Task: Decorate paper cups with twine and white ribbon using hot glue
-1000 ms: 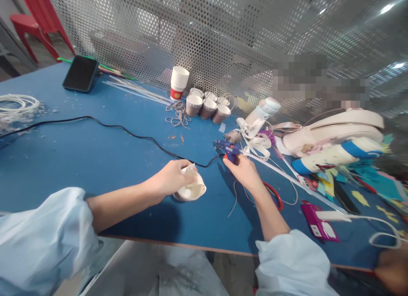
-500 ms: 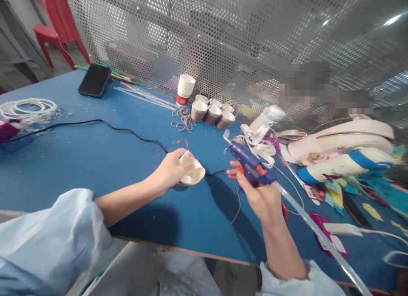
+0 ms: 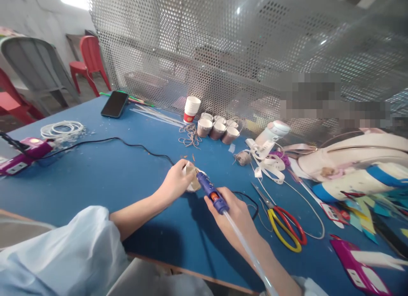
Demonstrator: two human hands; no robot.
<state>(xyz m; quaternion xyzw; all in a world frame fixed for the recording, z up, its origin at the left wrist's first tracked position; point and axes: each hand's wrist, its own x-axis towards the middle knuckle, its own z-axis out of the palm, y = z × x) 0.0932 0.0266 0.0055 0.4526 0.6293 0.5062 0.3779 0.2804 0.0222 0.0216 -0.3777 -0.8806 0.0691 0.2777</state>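
Observation:
A small white paper cup is gripped by my left hand, tilted with its opening toward the right. My right hand is wrapped round a blue glue gun, and a long clear glue stick runs out of its back toward me. The gun's nozzle is at the cup's opening; whether it touches the cup I cannot tell. Behind my hands stand several brown-wrapped cups beside a stack of paper cups, with loose twine near them.
Scissors lie right of my right hand. A black phone, a coil of white cord and a purple power strip are at the left. On the right are a white bottle, a ball of twine and a pale bag.
My right hand has brought the glue gun left, from beside the cup to its opening. The view has shifted, and the scissors now show fully. My left hand still holds the cup.

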